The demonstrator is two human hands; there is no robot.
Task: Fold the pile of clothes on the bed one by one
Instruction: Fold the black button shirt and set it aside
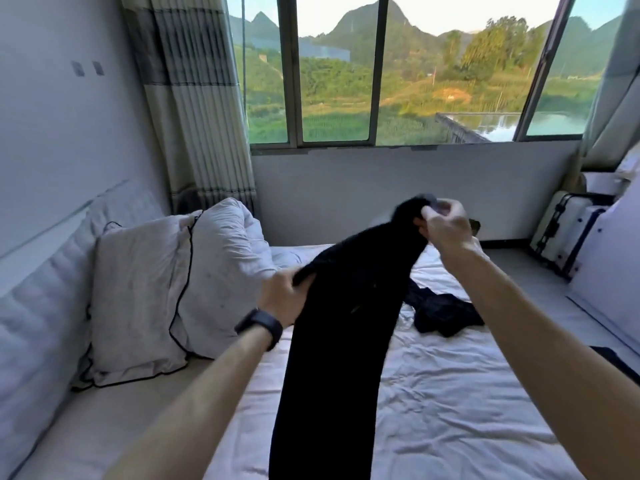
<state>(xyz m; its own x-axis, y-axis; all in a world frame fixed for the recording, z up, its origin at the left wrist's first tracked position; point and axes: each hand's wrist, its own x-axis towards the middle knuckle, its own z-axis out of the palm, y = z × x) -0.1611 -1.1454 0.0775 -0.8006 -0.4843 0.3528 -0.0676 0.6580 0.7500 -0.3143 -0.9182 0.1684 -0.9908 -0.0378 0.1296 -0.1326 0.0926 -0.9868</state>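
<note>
A black garment (339, 341) is held up over the bed (450, 410), hanging in a long strip that runs from the upper right down to the bottom edge of the view. The left hand (282, 299) has its grip clamped on the garment's left edge, fingers curled round the cloth. The right hand (446, 230), higher and farther out, pinches the garment's top end; its grip is closed on the cloth, though the fingers are blurred. A watch (259, 327) sits on the left wrist.

Behind the garment, a small heap of dark clothes (443, 313) lies crumpled on the white sheet, apart from both hands. A pillow (138, 292) with dark piping leans at the left of the bed, with bunched white bedding (225, 258) just beside it. A suitcase (561, 230) stands on the floor at the right. A window (381, 71) fills the far wall, with a striped curtain (194, 98) at its left.
</note>
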